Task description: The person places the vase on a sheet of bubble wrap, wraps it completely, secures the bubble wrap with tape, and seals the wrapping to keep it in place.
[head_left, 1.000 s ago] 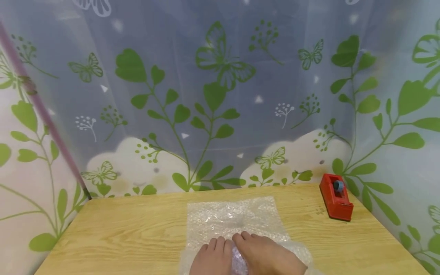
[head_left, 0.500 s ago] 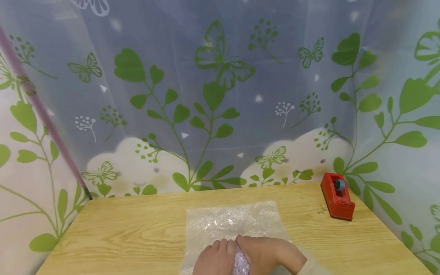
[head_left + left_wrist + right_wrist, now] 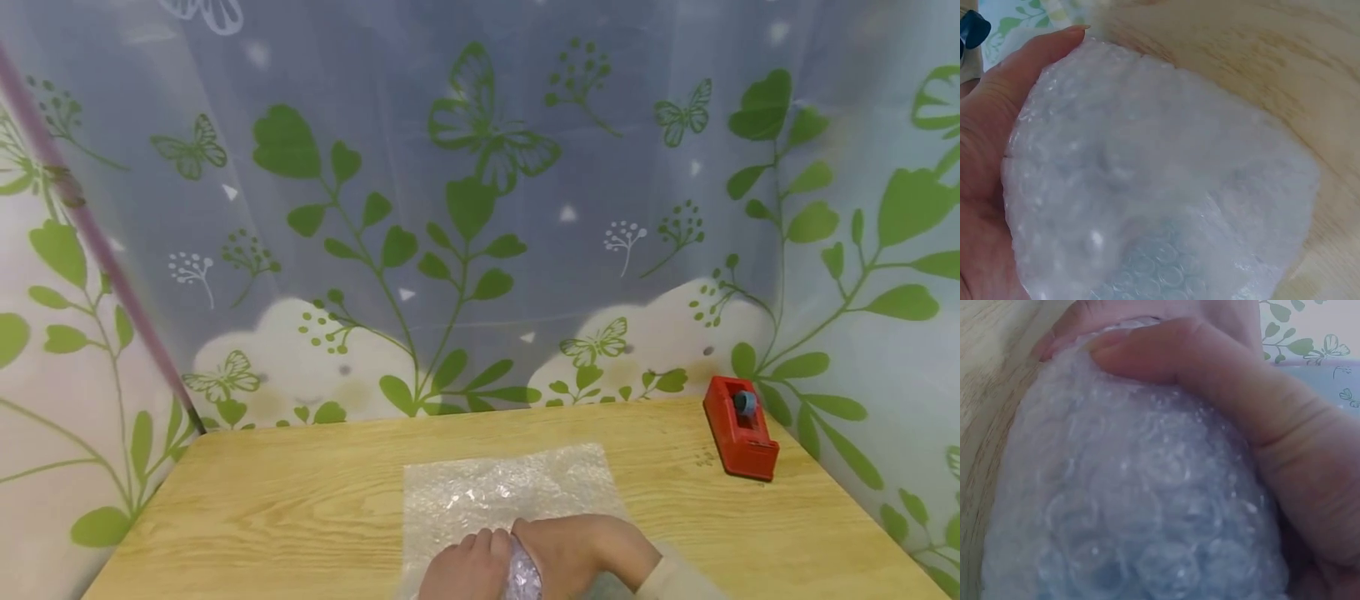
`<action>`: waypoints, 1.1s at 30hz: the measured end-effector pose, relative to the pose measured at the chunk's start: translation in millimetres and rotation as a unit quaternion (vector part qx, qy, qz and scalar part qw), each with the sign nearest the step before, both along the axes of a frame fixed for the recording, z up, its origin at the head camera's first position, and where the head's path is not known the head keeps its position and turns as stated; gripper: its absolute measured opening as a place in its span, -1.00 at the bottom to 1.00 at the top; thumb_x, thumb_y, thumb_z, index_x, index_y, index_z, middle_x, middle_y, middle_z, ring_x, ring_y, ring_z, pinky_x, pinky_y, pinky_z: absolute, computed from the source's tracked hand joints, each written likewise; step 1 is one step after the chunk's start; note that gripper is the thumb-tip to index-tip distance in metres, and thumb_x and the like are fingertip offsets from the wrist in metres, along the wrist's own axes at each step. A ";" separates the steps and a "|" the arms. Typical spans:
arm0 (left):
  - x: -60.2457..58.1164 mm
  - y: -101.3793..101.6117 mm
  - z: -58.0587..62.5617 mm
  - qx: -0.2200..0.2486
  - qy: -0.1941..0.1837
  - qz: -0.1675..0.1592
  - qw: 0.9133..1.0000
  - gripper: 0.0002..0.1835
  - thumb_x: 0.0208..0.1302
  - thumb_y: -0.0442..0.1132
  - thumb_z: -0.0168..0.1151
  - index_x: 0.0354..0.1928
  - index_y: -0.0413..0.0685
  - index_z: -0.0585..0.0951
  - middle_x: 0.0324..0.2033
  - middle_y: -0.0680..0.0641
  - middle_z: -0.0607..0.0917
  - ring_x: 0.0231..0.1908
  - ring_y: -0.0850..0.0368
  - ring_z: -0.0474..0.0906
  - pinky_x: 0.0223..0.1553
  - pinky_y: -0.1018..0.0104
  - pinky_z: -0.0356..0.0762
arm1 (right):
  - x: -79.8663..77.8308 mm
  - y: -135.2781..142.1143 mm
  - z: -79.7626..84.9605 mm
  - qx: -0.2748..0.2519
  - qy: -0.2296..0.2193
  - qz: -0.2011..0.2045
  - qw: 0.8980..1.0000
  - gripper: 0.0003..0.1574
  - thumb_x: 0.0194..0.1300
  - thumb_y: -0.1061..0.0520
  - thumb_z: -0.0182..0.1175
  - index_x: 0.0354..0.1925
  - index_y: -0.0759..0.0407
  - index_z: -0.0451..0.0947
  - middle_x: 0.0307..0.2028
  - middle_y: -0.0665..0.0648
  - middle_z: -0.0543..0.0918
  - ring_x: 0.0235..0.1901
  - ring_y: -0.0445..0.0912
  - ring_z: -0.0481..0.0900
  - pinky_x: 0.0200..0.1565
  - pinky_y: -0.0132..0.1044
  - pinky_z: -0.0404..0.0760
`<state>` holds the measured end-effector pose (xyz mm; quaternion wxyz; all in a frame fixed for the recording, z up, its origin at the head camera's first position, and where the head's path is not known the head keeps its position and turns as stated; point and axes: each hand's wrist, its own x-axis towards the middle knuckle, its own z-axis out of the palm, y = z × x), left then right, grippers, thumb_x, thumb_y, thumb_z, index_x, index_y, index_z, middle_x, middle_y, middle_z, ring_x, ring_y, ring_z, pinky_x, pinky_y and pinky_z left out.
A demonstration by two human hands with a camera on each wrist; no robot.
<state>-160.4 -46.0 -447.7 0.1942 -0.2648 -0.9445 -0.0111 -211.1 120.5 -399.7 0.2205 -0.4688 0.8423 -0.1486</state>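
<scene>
A bubble-wrapped bundle (image 3: 522, 575) lies between both hands at the lower edge of the head view; what is inside cannot be made out. My left hand (image 3: 467, 568) holds its left side, fingers bent over the top. In the left wrist view the left thumb (image 3: 1035, 56) runs along the edge of the wrap. From the other side my right hand (image 3: 562, 550) grips the bundle, and the right wrist view has its thumb (image 3: 1147, 353) pressing on the bubbles. Flat beyond the hands stretches a bubble wrap sheet (image 3: 510, 487).
A red tape dispenser (image 3: 741, 433) with a small roll of tape stands at the right back of the wooden table (image 3: 300, 492). Patterned curtains (image 3: 375, 167) surround the table at the back and sides. A pink pole (image 3: 112, 258) slants down at the left.
The right hand has turned, with its wrist and sleeve further into view. Both hands sit slightly lower in the head view, and the sheet's far edge has shifted a little toward me.
</scene>
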 end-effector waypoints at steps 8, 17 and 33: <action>-4.1 -1.3 8.6 -0.009 -0.070 -0.019 0.997 -0.76 0.05 -0.16 0.27 -0.38 -0.10 0.42 -0.59 0.06 0.39 -0.59 0.20 0.41 -0.65 0.34 0.36 | -6.4 3.0 0.6 -0.028 -0.091 0.025 0.995 -0.55 0.08 -0.01 0.40 -0.15 0.07 0.41 -0.35 -0.27 0.48 -0.37 -0.40 0.49 -0.30 -0.53 0.50; -11.0 0.0 21.9 -0.005 -0.166 -0.024 0.986 -0.48 -0.17 0.08 0.43 -0.31 -0.12 0.44 -0.53 0.03 0.47 -0.53 0.17 0.47 -0.62 0.28 0.42 | -8.8 4.0 0.2 -0.004 -0.098 -0.021 0.995 -0.56 -0.05 -0.02 0.45 -0.21 -0.03 0.48 -0.39 -0.29 0.51 -0.38 -0.37 0.49 -0.29 -0.48 0.50; -17.3 12.3 33.6 -0.070 -0.224 0.015 0.972 -0.31 -0.16 0.21 0.41 -0.09 -0.14 0.51 -0.40 -0.01 0.56 -0.42 0.10 0.55 -0.47 0.19 0.52 | 12.9 26.5 15.2 0.084 0.067 -0.143 0.984 0.29 -0.05 -0.58 0.19 0.40 0.16 0.15 0.30 0.06 0.29 0.28 0.04 0.18 0.25 0.10 0.12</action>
